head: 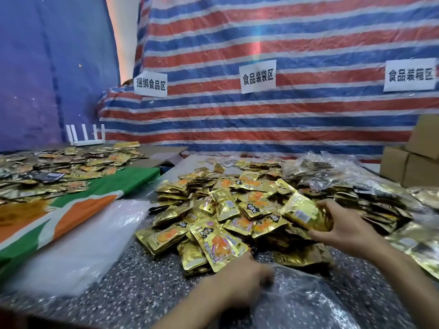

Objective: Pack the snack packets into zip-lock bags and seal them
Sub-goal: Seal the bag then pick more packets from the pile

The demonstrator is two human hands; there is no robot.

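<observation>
**Head view.** A small stack of gold packets (305,213) is held in the right hand (344,225), with the fingers (321,204) and thumb closed round its opposite edges. It is held at the right flank of the heap of snack packets (221,210), which is spread over the speckled desk (133,281). The stack's long axis runs obliquely, from upper left to lower right in the frame, and the plain backs are turned toward the camera.

The clear zip-lock bag (301,302) is laid on the desk nearer the person, below and slightly left of the held stack, with a few loose packets between them. The left hand (242,279) is placed at the bag's left edge and is thus the nearer hand to it. That hand is blurred — whether its curled fingers pinch the film, a packet or nothing cannot be told.

The right forearm is extended from the lower right, with the wrist turned inward. The coming move is judged to be a short draw back toward the body and down to the bag — its mouth is not made out.
</observation>
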